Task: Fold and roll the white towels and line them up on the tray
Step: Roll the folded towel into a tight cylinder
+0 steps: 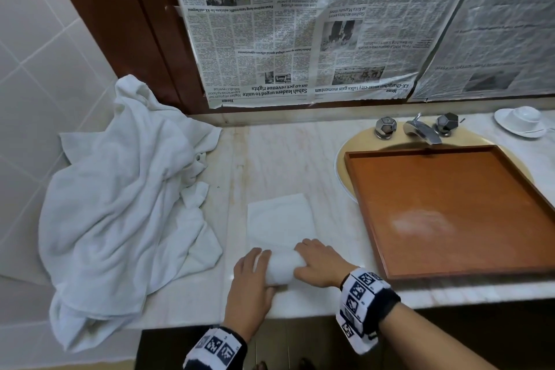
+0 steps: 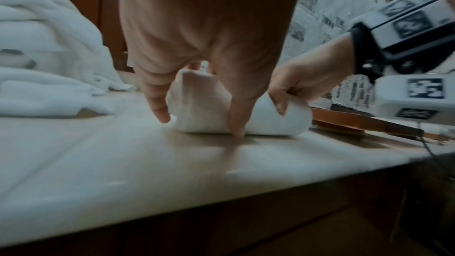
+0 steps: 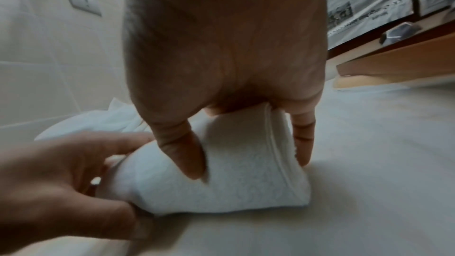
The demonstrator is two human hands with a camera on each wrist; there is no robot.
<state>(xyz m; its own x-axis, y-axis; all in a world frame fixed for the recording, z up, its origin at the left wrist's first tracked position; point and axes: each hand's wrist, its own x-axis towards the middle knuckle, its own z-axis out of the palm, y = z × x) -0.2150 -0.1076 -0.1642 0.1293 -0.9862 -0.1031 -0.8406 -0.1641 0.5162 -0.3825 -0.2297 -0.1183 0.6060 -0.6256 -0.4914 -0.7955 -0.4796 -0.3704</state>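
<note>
A small white towel (image 1: 280,219) lies folded in a strip on the marble counter, its near end wound into a roll (image 1: 282,269). My left hand (image 1: 255,275) grips the roll's left end, thumb on the near side and fingers over the top. My right hand (image 1: 316,261) grips the right end the same way. In the left wrist view the roll (image 2: 204,108) sits under my fingers (image 2: 160,108). The right wrist view shows the roll (image 3: 221,192) and its hemmed edge between my thumb and little finger. The brown wooden tray (image 1: 450,210) holds nothing.
A large heap of white towels (image 1: 120,204) covers the counter's left end. The tray lies over the sink, with the faucet (image 1: 420,128) and two knobs behind it. A white cup on a saucer (image 1: 521,122) stands far right. Newspaper covers the wall behind.
</note>
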